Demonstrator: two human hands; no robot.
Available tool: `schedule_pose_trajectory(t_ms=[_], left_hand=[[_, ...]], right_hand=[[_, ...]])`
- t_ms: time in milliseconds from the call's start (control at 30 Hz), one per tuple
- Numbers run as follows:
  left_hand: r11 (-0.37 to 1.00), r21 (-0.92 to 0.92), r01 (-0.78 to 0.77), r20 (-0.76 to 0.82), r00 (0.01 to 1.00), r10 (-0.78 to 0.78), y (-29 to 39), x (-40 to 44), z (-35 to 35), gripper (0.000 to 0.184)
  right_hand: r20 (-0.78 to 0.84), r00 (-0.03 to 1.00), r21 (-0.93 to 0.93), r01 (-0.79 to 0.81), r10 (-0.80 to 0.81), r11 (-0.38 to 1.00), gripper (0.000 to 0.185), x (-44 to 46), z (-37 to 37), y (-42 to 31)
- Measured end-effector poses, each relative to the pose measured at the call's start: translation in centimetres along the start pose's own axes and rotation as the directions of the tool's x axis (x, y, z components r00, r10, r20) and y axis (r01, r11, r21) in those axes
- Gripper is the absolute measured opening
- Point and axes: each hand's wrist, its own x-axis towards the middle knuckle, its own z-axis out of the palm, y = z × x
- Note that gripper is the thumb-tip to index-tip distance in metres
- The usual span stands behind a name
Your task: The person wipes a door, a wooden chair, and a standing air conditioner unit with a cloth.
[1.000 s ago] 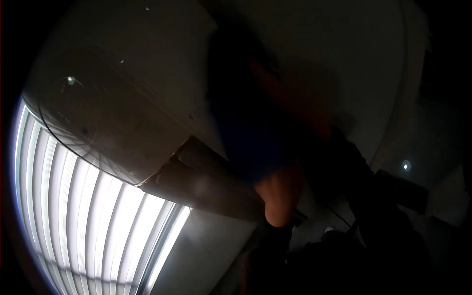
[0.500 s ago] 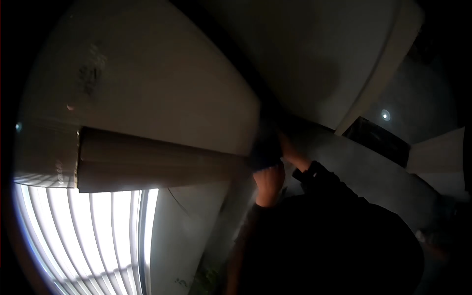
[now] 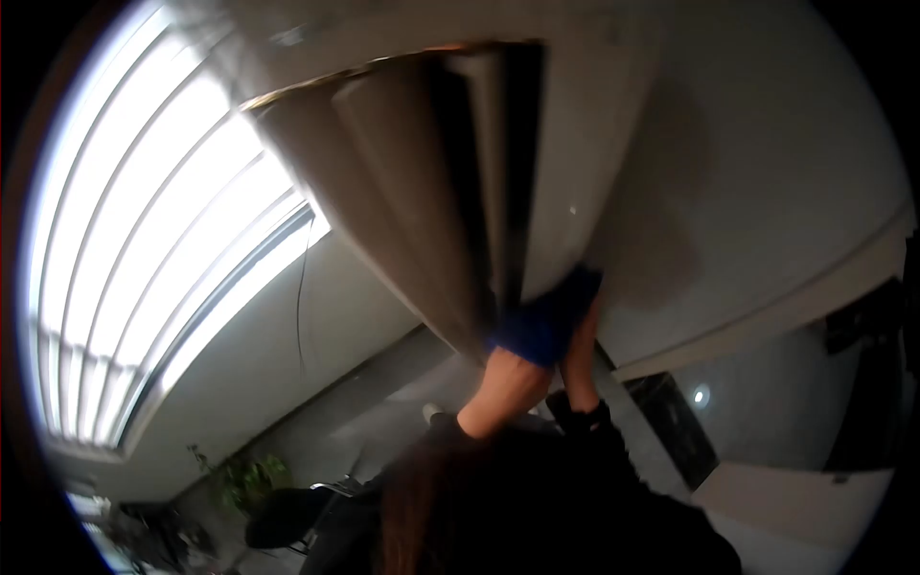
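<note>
Both hands meet low in the middle of the view at a blue cloth (image 3: 544,326). My left hand (image 3: 513,381) is closed on its lower edge, with the fingertips hidden in the cloth. Along the cloth's right side lies my right hand (image 3: 579,359), gripping it; its fingers are partly covered. The cloth lies against the near end of a tall beige panel (image 3: 393,163) with folded-looking edges and dark gaps. Whether it is pressed on the panel or wrapped round it, I cannot tell.
A bright window with slatted blinds (image 3: 144,211) fills the left, beside a hanging thin cord (image 3: 301,297). Below are a green plant (image 3: 251,479) and a black chair (image 3: 283,517). A pale wall (image 3: 767,172) and a dark rectangle on the floor (image 3: 671,426) lie to the right.
My view has turned and brightened, so the panel now runs upward from my hands instead of leftward. The hands stay together at the cloth, whose blue now shows.
</note>
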Motion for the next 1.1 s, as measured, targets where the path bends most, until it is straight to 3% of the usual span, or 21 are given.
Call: schedule_pose_trajectory(t_ms=[33, 67, 133, 167, 200, 233, 300, 367, 433, 533, 600, 633, 733, 767, 833, 867, 967, 1033, 1067, 1100], left_hand=[[0.989, -0.137, -0.054, 0.021, 0.998, 0.058, -0.1, -1.5, 0.5, 0.042], [0.992, -0.126, -0.032, -0.011, 0.999, 0.030, -0.3, -2.7, 0.7, 0.042], [0.888, -0.457, 0.053, 0.020, 0.999, -0.049, -1.1, -4.7, 0.2, 0.038], [0.889, -0.453, 0.059, 0.001, 0.998, -0.066, -2.2, -5.2, -0.1, 0.038], [0.780, -0.435, 0.450, 0.396, 0.873, -0.284, -3.3, -6.0, -0.6, 0.041], [0.583, -0.265, 0.768, 0.726, 0.557, -0.403, -4.2, -6.9, -1.4, 0.048], [0.577, -0.279, 0.768, 0.673, 0.585, -0.452, -6.5, -8.6, -2.7, 0.055], [0.429, -0.452, 0.782, 0.543, 0.623, -0.563, -8.8, -10.5, -3.0, 0.063], [0.370, -0.496, 0.785, 0.522, 0.611, -0.595, -10.6, -11.0, -5.2, 0.060], [0.371, -0.410, 0.833, 0.561, 0.552, -0.618, -13.5, -13.1, -7.6, 0.054], [0.159, -0.475, 0.866, 0.538, 0.429, -0.726, -14.8, -14.6, -9.2, 0.043], [0.159, -0.478, 0.864, 0.529, 0.428, -0.732, -15.9, -15.7, -9.7, 0.043], [-0.113, -0.713, 0.692, 0.424, 0.296, -0.856, -19.8, -20.4, -10.1, 0.036], [-0.107, -0.715, 0.691, 0.416, 0.298, -0.859, -21.1, -22.1, -10.0, 0.036], [-0.081, -0.834, 0.546, 0.174, 0.120, -0.977, -23.3, -25.0, -10.8, 0.040], [-0.088, -0.851, 0.518, 0.151, 0.080, -0.985, -24.3, -26.2, -11.7, 0.039], [-0.039, -0.766, 0.641, 0.109, 0.071, -0.991, -27.8, -30.9, -14.4, 0.032], [0.390, -0.601, 0.698, -0.315, 0.242, -0.918, -29.9, -33.5, -13.7, 0.029], [0.113, -0.719, 0.686, -0.031, 0.131, -0.991, -31.1, -34.4, -15.1, 0.025], [0.127, -0.713, 0.690, -0.027, 0.155, -0.988, -32.6, -35.3, -15.2, 0.025]], right_hand=[[0.119, 0.980, 0.089, -0.169, 0.158, 0.982, 0.050, -1.7, -0.7, 1.4], [0.247, 0.921, 0.148, -0.342, 0.301, 0.928, 0.049, -3.3, -1.3, 3.1], [0.493, 0.789, -0.129, -0.350, 0.367, 0.928, 0.045, -6.6, -1.9, 7.3], [0.536, 0.762, -0.107, -0.365, 0.363, 0.925, 0.044, -8.2, -1.4, 8.0], [0.574, 0.737, -0.082, -0.383, 0.358, 0.920, 0.043, -9.5, -0.3, 8.2], [0.689, 0.621, -0.189, -0.343, 0.373, 0.920, 0.043, -9.4, 0.1, 6.1], [0.777, 0.492, -0.177, -0.428, 0.393, 0.886, 0.042, -10.2, 2.0, 4.6], [0.810, 0.480, -0.109, -0.442, 0.337, 0.890, 0.041, -11.8, 3.8, 4.9], [0.840, 0.468, -0.037, -0.454, 0.273, 0.890, 0.039, -11.5, 6.2, 3.5], [0.916, 0.296, -0.072, -0.545, 0.272, 0.835, 0.036, -11.0, 9.3, 0.8], [0.924, 0.267, -0.083, -0.562, 0.275, 0.823, 0.035, -10.8, 12.0, -0.7], [0.925, 0.245, -0.097, -0.585, 0.289, 0.805, 0.033, -10.8, 13.4, -1.2], [0.924, 0.279, -0.049, -0.596, 0.264, 0.801, 0.034, -11.2, 17.8, -2.5], [0.918, 0.309, -0.015, -0.599, 0.248, 0.800, 0.035, -11.3, 19.3, -3.2], [0.916, 0.288, -0.017, -0.669, 0.280, 0.743, 0.033, -11.4, 22.1, -4.4], [0.921, 0.263, -0.022, -0.700, 0.286, 0.714, 0.035, -11.4, 23.6, -4.5], [0.919, 0.247, -0.004, -0.775, 0.309, 0.632, 0.028, -11.4, 27.8, -5.6], [0.912, 0.240, -0.002, -0.807, 0.332, 0.590, 0.026, -11.3, 30.0, -6.5], [0.905, 0.284, 0.042, -0.801, 0.316, 0.598, 0.025, -11.5, 31.0, -6.7], [0.897, 0.307, 0.062, -0.801, 0.319, 0.596, 0.025, -11.4, 31.9, -6.8]])
